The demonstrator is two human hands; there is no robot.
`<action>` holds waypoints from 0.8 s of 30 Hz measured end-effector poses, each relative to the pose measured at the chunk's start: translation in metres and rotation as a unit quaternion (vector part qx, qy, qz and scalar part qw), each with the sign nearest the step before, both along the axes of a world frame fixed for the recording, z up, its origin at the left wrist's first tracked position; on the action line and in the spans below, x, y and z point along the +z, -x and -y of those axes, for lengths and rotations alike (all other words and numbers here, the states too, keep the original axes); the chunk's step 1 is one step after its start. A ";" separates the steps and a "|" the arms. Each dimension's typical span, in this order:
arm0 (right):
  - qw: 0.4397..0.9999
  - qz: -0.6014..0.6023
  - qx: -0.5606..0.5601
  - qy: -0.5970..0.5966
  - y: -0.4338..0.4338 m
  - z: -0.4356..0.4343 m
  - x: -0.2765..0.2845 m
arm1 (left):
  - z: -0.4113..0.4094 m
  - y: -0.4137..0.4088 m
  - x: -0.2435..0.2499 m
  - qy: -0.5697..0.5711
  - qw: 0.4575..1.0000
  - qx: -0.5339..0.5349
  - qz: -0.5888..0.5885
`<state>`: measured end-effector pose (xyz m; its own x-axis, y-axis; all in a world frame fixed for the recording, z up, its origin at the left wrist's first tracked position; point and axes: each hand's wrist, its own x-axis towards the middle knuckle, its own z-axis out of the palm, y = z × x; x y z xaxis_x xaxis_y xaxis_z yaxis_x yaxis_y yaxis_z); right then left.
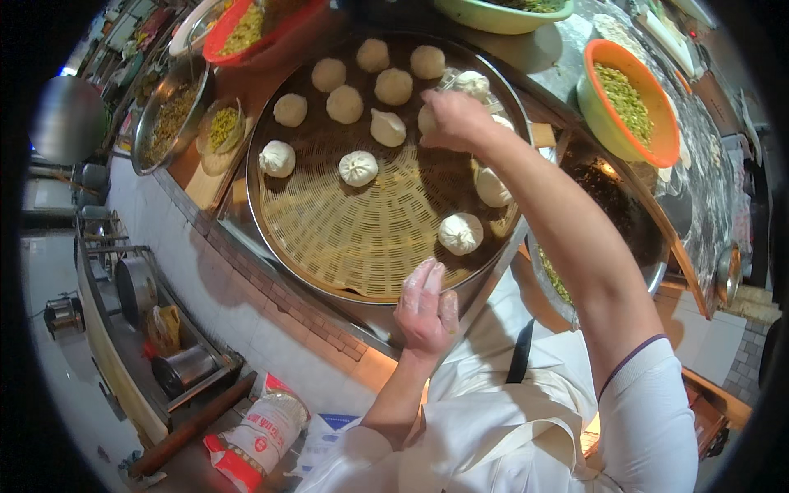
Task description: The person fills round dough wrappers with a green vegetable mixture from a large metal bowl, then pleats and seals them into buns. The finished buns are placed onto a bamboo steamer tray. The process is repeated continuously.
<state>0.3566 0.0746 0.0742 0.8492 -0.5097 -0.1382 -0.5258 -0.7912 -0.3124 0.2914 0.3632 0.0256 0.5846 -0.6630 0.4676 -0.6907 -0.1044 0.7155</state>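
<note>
A large round steamer tray with a woven slatted base (pixel 345 246) lies before me. My right hand (pixel 456 120) reaches over its upper right part, on or just above a round bun (pixel 426 120); whether the fingers grip it is hidden. My left hand (pixel 428 308) is at the tray's near rim, floury, its fingers bent and holding nothing that I can see. A pleated bun (pixel 460 234) sits just beyond it. Another pleated bun (pixel 358 168) lies mid-tray, one (pixel 277 159) at the left, and a pointed dumpling-shaped piece (pixel 388 128) above. Several smooth round buns (pixel 393 86) fill the far side.
An orange and green bowl of chopped green filling (pixel 622 105) stands on the floury worktop at right. A steel bowl (pixel 172 117), a red basin (pixel 265 31) and a light green basin (pixel 505 15) surround the tray. Sacks (pixel 262 431) and pots (pixel 185 370) are lower left.
</note>
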 end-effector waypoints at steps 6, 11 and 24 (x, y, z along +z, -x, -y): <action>0.940 0.297 -0.153 -0.067 0.165 -0.041 0.065 | 0.044 0.059 0.046 0.126 0.966 -0.189 -0.126; 0.780 0.503 -0.363 -0.086 0.312 -0.097 0.084 | 0.153 0.157 0.016 0.029 0.567 -0.267 -0.779; 0.523 0.536 -0.501 -0.434 0.397 -0.081 -0.079 | 0.228 0.264 -0.048 -0.230 0.926 -0.299 0.010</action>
